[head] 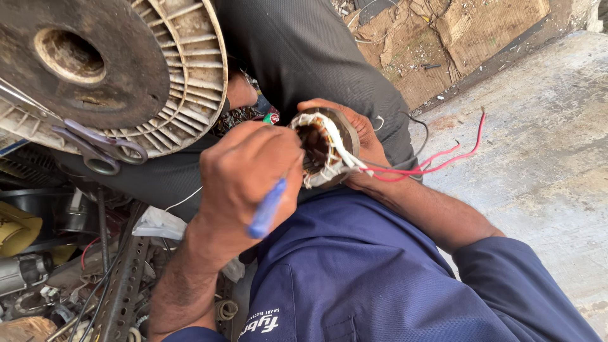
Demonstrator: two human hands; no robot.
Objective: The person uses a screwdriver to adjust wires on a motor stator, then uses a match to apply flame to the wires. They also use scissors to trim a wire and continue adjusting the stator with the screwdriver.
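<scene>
My right hand (369, 140) cups a small round motor stator (324, 149) from behind, over my lap. The stator has white-wrapped copper windings, and red and white wires (437, 162) trail from it to the right. My left hand (248, 170) is closed on a blue-handled tool (266, 209). It is pressed against the stator's near face, and its tip is hidden behind my fingers. My dark trousers (316, 57) and blue shirt (354, 272) fill the middle of the view.
A dirty round fan housing with plastic ribs (114, 69) sits at upper left, with scissors (95, 149) lying on its lower edge. Scrap parts, wires and a perforated metal bar (123, 285) crowd the lower left. Concrete floor (544, 158) lies right, torn cardboard (468, 31) beyond.
</scene>
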